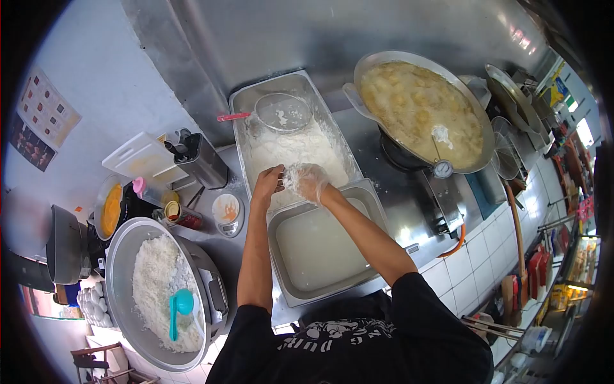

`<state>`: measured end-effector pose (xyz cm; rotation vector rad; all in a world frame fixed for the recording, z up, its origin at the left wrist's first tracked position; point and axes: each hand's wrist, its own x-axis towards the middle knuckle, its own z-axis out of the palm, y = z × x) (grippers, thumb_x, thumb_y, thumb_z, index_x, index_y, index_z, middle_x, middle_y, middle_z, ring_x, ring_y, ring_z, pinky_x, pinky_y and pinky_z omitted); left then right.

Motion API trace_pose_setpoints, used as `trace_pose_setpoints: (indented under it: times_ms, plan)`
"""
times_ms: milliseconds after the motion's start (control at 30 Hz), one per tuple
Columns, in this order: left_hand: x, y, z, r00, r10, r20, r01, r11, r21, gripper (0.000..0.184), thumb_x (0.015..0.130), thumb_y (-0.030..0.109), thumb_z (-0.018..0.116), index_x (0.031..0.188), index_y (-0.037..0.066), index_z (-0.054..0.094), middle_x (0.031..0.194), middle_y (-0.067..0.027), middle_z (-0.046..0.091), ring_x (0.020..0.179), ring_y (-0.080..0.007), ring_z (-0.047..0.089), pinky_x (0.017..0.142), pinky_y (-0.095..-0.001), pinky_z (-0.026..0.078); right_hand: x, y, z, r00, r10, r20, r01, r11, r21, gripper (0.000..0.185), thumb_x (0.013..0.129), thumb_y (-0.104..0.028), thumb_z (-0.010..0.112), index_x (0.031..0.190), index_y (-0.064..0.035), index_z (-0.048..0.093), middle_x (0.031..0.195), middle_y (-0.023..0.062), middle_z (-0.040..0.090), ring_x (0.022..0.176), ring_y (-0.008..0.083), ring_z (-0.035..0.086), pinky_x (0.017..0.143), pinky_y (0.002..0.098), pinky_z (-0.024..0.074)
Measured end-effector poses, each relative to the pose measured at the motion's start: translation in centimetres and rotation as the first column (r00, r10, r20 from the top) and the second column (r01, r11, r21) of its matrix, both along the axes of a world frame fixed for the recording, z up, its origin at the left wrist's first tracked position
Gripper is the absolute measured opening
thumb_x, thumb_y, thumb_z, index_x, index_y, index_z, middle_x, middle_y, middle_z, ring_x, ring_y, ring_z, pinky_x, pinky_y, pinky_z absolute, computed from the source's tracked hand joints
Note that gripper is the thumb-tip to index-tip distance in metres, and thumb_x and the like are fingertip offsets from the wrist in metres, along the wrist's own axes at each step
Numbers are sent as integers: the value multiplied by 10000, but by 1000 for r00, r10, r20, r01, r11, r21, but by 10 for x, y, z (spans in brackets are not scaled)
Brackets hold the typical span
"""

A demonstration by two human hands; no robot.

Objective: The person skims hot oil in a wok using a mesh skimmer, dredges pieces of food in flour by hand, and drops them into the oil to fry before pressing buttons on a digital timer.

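Over the near end of a metal tray of white flour [297, 150], my two hands are close together. My right hand [310, 182], in a clear plastic glove, is closed around a flour-coated piece [292, 177]. My bare left hand [270, 181] is beside it with curled fingers; what they hold, if anything, is hidden. A round sieve [283, 113] with a red handle rests at the far end of the flour tray. Just below my hands is a deep metal pan of cloudy liquid [320, 246].
At the right, a large wok of bubbling oil [422, 109] holds frying pieces and a thermometer [442, 169]. A large rice pot [118, 288] with a teal scoop [183, 301] stands lower left. Beside it are a small scale [228, 216] and a knife holder [206, 160].
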<state>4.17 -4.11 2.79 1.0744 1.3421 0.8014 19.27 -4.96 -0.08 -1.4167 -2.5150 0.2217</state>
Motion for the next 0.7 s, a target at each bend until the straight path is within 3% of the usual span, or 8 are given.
trace_pose_setpoints:
  times_ms: [33,167,300,400,533,600,633,700]
  plan:
    - [-4,3,-9,997,-43,69,48,996,-74,308,856,237,509,1019,-16,574,903,-63,591,768,-142,557,684,-264,445,-1,-3,-2,991,100,88,-109,988,105,224,808,-214,466,896,-66,610,878,133,627,791,267,604,706,373,480]
    - [-9,13,-36,972,58,227,-38,995,-89,144,803,109,571,906,11,599,761,-20,572,641,-102,528,608,-228,445,-3,-3,-4,997,64,-37,-67,995,-73,231,788,-243,500,904,-75,610,896,126,626,800,279,600,703,368,478]
    - [-12,28,-44,967,56,249,-49,998,-31,117,786,34,568,894,-8,588,738,-19,557,625,-100,516,586,-225,439,17,1,-5,996,77,-52,-80,995,-57,243,772,-229,518,917,-58,608,890,150,624,802,296,600,719,376,478]
    - [-21,42,-48,986,31,165,-60,982,176,126,791,32,566,905,-20,580,737,-41,558,632,-105,516,548,-235,429,34,3,23,998,30,-56,-44,966,-254,200,714,-139,540,832,5,614,854,211,610,837,325,594,759,397,468]
    - [-4,42,-31,996,82,-47,-64,953,296,187,795,66,588,953,-29,563,771,-56,563,670,-123,537,566,-241,450,38,18,6,983,-51,-176,1,963,-270,165,702,-106,547,785,21,613,831,214,610,813,342,596,724,398,475]
    - [6,31,-11,978,156,142,-166,984,62,253,808,110,597,1005,-32,525,813,-66,570,718,-124,558,654,-247,474,40,17,15,986,-128,-105,124,991,-41,157,713,-100,548,773,32,609,803,219,609,768,353,601,681,402,482]
    - [10,24,-3,978,152,142,-162,985,62,253,808,110,597,1005,-32,525,813,-66,570,718,-124,558,654,-247,474,40,18,15,986,-131,-106,128,991,-40,157,713,-100,548,773,32,609,803,219,609,768,353,601,681,402,482]
    - [13,11,4,981,-73,182,71,997,17,291,811,120,612,1043,-23,509,851,-82,569,777,-136,567,702,-254,481,34,18,11,952,-285,-114,276,957,-87,158,722,-109,549,762,29,612,783,216,609,727,356,602,666,406,483]
